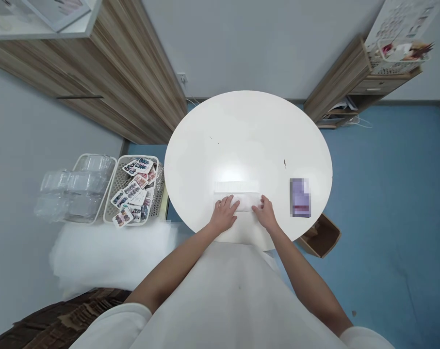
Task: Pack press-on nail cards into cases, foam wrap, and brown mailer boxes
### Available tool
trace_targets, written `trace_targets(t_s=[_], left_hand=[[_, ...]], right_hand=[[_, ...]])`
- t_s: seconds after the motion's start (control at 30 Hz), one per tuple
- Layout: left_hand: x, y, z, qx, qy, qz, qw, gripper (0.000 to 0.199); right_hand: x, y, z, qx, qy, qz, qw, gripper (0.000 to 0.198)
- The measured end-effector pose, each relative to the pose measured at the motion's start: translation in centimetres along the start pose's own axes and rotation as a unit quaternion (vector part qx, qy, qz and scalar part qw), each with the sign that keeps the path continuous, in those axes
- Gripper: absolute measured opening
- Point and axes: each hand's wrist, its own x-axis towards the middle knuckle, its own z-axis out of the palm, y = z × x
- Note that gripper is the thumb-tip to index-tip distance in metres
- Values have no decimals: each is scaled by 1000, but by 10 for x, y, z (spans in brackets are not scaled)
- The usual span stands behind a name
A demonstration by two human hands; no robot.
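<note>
Low on the round white table lies a flat, folded-looking white strip, soft and slightly see-through; its exact kind is unclear. My left hand rests on its left part, with fingers and thumb spread. At the opposite end, my right hand has bent fingers and a thumb around the strip's edge. Just beyond the fingers is a second narrow white band with faint ridges, and I cannot tell whether the two are joined.
A blurred purple item lies on the table's right side. Left of the table stand a basket of nail-set cards and a basket of clear plastic boxes, with white sheeting below. An open brown box stands at lower right.
</note>
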Motion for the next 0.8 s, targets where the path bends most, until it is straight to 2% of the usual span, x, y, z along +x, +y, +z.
trace_targets(t_s=[0.13, 0.2, 0.3, 0.43, 0.53, 0.63, 0.8], left_hand=[[1, -2, 7, 22, -7, 15, 1000, 55], [0, -5, 6, 26, -11, 24, 999, 56], [-4, -7, 6, 29, -19, 39, 999, 59], [-15, -6, 8, 25, -31, 68, 997, 63], [-23, -5, 9, 9, -40, 82, 996, 64], [-26, -5, 6, -16, -40, 87, 995, 64], [-30, -6, 0, -28, 5, 85, 996, 70]], right_hand=[[-3, -11, 8, 86, -17, 68, 994, 74], [-2, -15, 10, 110, -40, 71, 991, 62], [-5, -13, 12, 103, -51, 36, 993, 40], [-19, 0, 21, 43, 37, 9, 998, 27], [-31, 5, 31, 46, 76, 3, 996, 21], [-38, -2, 42, 63, 33, -28, 997, 23], [-33, -20, 46, 3, -58, -59, 997, 27]])
